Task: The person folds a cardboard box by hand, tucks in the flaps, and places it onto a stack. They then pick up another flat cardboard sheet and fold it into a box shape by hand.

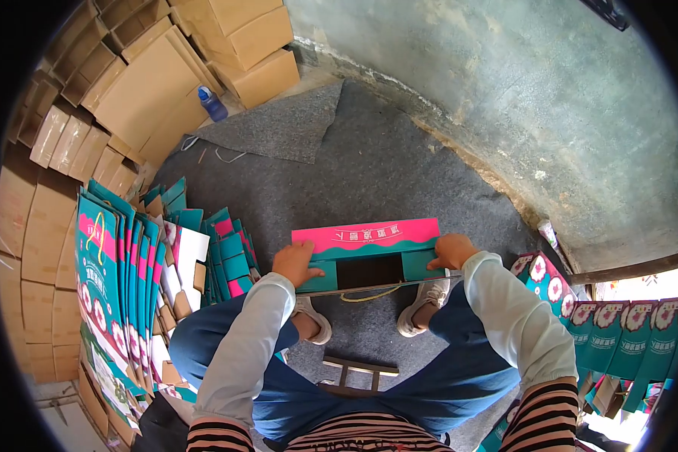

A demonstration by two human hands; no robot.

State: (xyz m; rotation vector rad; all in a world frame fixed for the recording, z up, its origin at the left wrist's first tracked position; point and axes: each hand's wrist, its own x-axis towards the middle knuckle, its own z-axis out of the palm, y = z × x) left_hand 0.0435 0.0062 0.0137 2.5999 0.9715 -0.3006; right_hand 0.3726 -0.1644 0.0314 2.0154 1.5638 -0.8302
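Between my knees stands a pink and teal printed carton [365,236], its top partly open with a dark gap between two teal side flaps. A yellow cord hangs at its near edge. My left hand [295,264] grips the carton's left end, fingers on the outside and thumb over the teal flap. At the right end, my right hand [453,252] holds it the same way, thumb on the flap.
Flat teal and pink cartons [102,264] are stacked at the left, more cartons [629,339] at the right. Brown boxes [151,90] and a blue bottle [212,104] stand at the back left. A wall [505,98] curves along the right.
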